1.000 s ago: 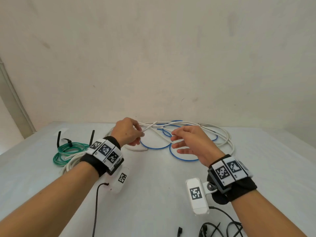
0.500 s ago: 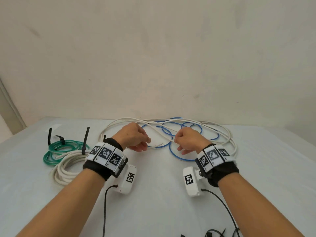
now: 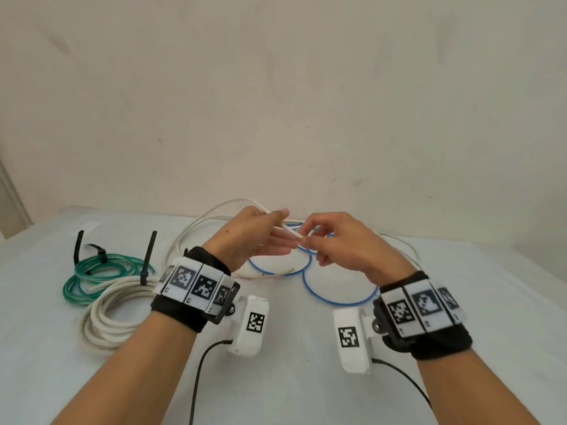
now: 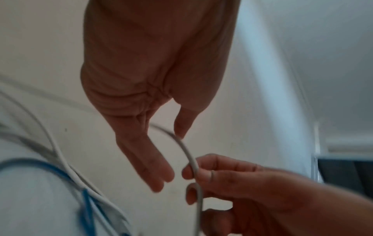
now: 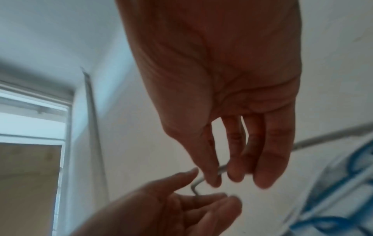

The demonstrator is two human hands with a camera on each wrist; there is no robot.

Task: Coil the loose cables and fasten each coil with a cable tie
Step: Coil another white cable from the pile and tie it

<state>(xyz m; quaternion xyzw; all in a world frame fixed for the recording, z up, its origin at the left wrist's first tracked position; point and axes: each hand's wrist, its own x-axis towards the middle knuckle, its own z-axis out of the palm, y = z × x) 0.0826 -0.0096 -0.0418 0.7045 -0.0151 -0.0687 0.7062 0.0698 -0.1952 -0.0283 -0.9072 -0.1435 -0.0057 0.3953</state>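
A thin white cable (image 3: 291, 233) is lifted off the table between both hands; the rest of it trails back in loose loops (image 3: 196, 225). My right hand (image 3: 306, 236) pinches the cable between thumb and forefinger, plainly seen in the left wrist view (image 4: 193, 172). My left hand (image 3: 276, 231) has straight fingers. The cable (image 4: 187, 153) runs between its thumb and fingers, and the thumb tip touches it. In the right wrist view the cable (image 5: 194, 185) bends between the right hand (image 5: 224, 178) and the left hand (image 5: 181, 199).
A blue cable (image 3: 331, 297) lies in loose rings under and beyond the hands, tangled with the white loops. At the left lie a green coil (image 3: 92, 277) and a thick white coil (image 3: 107, 314), with black cable ties (image 3: 148, 256) standing up. A wall rises behind the table.
Both hands have risen off the table and come closer together, lifting the white cable. The left hand's fingers have straightened from a curled hold.
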